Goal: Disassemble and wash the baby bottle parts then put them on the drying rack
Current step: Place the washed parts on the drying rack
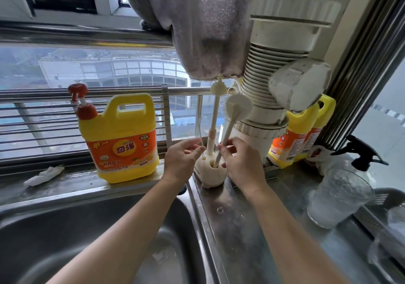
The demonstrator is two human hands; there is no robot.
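Our right grip pinches the round-headed cream plastic brush, mid-frame; our left grip we cannot tell. Yanking askew could topple the cream ball-shaped holder.

2 forearms of a person at a kitchen worktop, bare along the whole length that shows, from near the elbows to the wrists. The left hand and the right hand are bare as well, with the knuckles and slim fingers plain to see. The forearms are slender and smooth, narrowing at the wrists. Fingernails are too small to make out.
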